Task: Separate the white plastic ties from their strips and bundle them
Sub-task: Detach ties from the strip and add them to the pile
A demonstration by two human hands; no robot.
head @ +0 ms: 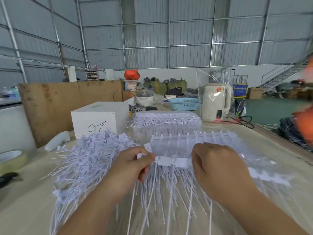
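A strip of white plastic ties [174, 162] hangs between my two hands above the table, its thin tails pointing down toward me. My left hand [133, 165] pinches the tie at the strip's left end. My right hand [218, 167] grips the strip's right end, which its fingers hide. A large heap of loose separated ties [88, 155] lies on the table to the left. More unseparated strips [194, 141] lie just beyond my hands, and a wrapped stack of strips [167, 119] sits farther back.
A white box [100, 117] stands behind the heap, with a white roll [56, 140] beside it. A tape roll [11, 160] sits at the left edge. A blue basket [184, 103] and a cream kettle [216, 102] stand at the back. Something orange and blurred [304, 122] shows at the right.
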